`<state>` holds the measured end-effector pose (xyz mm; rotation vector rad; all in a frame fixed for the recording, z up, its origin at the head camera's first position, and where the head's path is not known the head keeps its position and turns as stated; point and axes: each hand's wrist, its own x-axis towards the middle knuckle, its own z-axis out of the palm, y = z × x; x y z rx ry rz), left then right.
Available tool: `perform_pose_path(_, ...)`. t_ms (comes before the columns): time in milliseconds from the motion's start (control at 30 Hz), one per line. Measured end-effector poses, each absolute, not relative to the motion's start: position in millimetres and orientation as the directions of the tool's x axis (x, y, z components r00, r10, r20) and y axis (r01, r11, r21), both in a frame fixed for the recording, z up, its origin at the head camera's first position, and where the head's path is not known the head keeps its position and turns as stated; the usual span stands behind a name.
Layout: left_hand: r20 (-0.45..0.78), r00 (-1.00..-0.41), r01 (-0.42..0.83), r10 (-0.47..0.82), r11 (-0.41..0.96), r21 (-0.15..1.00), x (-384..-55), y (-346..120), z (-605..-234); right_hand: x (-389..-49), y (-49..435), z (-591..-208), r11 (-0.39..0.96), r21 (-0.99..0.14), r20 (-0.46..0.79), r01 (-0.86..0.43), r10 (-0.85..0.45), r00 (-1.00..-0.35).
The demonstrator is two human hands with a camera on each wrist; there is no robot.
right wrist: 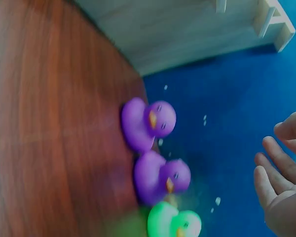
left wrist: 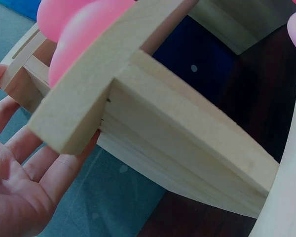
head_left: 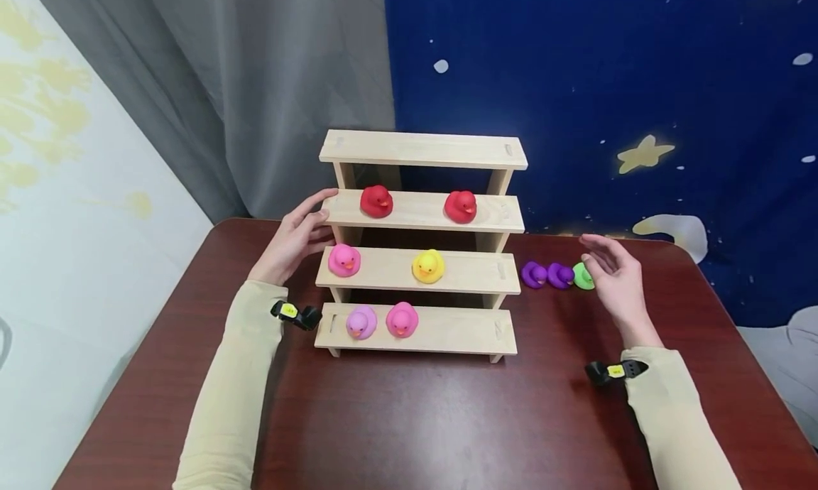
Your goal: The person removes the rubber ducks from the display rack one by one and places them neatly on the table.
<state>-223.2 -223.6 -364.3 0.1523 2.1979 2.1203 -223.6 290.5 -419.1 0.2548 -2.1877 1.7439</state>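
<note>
A four-tier wooden stand (head_left: 422, 149) stands on the table. At the left end of its second board from the top, my left hand (head_left: 295, 238) grips the board's edge with thumb and fingers. Two red rubber ducks (head_left: 376, 202) sit on that board. One board down are a pink duck (head_left: 344, 260) and a yellow duck (head_left: 428, 266); the lowest board bears a lilac duck (head_left: 361, 322) and another pink duck (head_left: 402, 320). My right hand (head_left: 616, 280), fingers loosely bent and holding nothing, hovers beside a green duck (right wrist: 173, 220), partly covering it in the head view.
Two purple ducks (head_left: 547, 275) stand in a row with the green one, right of the stand on the dark red table (head_left: 409, 419). Behind the table hang a grey curtain (head_left: 287, 85) and a blue cloth (head_left: 562, 85) with stars.
</note>
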Motion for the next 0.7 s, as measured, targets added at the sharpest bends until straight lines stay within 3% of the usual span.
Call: perform_pose_path(700, 0.013, -0.992, 0.018, 0.126, 0.041, 0.999, -221.6, -221.5, -364.6, -214.7, 219.8, -364.6, 0.213, -0.87, 0.443, -0.445, -0.059, -0.894)
